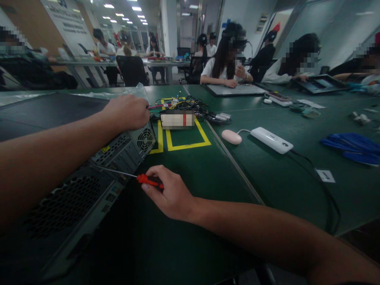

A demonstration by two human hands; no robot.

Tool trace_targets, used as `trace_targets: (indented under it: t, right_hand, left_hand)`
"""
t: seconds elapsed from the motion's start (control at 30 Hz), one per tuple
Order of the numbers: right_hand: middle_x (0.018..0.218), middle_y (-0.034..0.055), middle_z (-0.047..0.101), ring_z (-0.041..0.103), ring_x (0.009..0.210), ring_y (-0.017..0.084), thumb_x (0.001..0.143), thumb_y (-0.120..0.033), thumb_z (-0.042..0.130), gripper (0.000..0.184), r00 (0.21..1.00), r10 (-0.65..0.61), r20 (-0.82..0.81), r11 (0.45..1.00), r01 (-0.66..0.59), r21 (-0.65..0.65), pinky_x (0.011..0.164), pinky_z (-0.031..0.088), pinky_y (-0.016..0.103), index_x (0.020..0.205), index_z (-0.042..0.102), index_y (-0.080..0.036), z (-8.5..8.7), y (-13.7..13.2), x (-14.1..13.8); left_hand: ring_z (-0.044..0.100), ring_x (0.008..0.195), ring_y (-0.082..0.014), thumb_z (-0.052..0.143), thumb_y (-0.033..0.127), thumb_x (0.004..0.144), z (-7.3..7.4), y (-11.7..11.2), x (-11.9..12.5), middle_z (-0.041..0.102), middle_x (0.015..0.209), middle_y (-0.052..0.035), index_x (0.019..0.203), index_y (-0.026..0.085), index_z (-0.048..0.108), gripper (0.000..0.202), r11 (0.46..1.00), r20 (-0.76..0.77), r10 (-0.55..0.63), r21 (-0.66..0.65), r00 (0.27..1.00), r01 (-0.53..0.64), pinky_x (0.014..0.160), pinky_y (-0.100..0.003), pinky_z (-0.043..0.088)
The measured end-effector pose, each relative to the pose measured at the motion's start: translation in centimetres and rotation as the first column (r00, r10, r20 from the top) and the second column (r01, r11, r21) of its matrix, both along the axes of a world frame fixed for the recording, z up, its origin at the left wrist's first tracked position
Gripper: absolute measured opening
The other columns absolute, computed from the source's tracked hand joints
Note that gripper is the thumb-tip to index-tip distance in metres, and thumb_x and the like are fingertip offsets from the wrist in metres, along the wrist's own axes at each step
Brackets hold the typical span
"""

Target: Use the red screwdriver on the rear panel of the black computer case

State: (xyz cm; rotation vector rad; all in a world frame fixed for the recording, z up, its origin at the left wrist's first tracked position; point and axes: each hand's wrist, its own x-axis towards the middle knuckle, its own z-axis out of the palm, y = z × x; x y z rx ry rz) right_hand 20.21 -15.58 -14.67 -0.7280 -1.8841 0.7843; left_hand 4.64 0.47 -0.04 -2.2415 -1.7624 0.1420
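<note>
A dark desktop computer case [53,109] lies on the left of the table, its back panel with a round fan grille [145,137] turned towards the middle. Over its far top edge curls my left hand [127,112], closed against the case; its fingertips are hidden. My right hand [172,192] grips a screwdriver [150,180] by its red and black handle. The thin metal shaft points left to the back panel; I cannot make out exactly where the tip meets it.
Beyond the case lie a tangle of cables [190,103] and a pale box [177,120] by yellow tape squares [190,147]. Rightward are a pink mouse-shaped object [232,137], a white power strip [271,140] and blue cloth [353,147]. Several people sit across the table.
</note>
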Motion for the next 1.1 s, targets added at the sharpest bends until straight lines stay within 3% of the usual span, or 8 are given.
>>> trace_targets:
  t: [0.67,0.9,1.1]
  right_hand:
    - [0.108,0.0054,0.072,0.068,0.091,0.019,0.104,-0.039,0.063,0.023,0.999,-0.032,0.027,0.999,0.032,-0.004,0.086,0.057,0.035,0.117,0.061,-0.021,0.03,-0.19,0.02]
    - [0.100,0.0050,0.069,0.066,0.088,0.018,0.110,-0.043,0.057,0.027,0.997,-0.045,0.064,0.998,0.042,0.052,0.084,0.056,0.032,0.116,0.067,-0.019,0.21,-0.18,0.14]
    - [0.108,0.0063,0.071,0.069,0.091,0.018,0.111,-0.041,0.054,0.027,0.999,-0.003,0.052,1.000,0.003,-0.010,0.086,0.058,0.035,0.126,0.060,-0.020,0.32,-0.32,0.02]
  left_hand:
    - [0.071,0.115,-0.0381,0.033,0.035,0.103,-0.20,0.19,-0.22,0.074,0.121,-0.0227,0.129,0.008,0.071,0.054,1.000,-0.026,-0.008,0.024,1.000,0.008,0.096,-0.050,0.056]
    - [0.068,0.122,-0.0455,0.033,0.036,0.102,-0.28,0.15,-0.24,0.071,0.128,-0.0285,0.131,0.004,0.072,0.058,1.000,0.029,-0.011,0.003,1.000,0.011,0.102,-0.059,0.052]
    - [0.069,0.121,-0.0423,0.034,0.038,0.102,-0.21,0.11,-0.14,0.072,0.127,-0.0249,0.133,0.007,0.071,0.058,1.000,0.014,0.005,0.001,1.000,-0.005,0.102,-0.056,0.053]
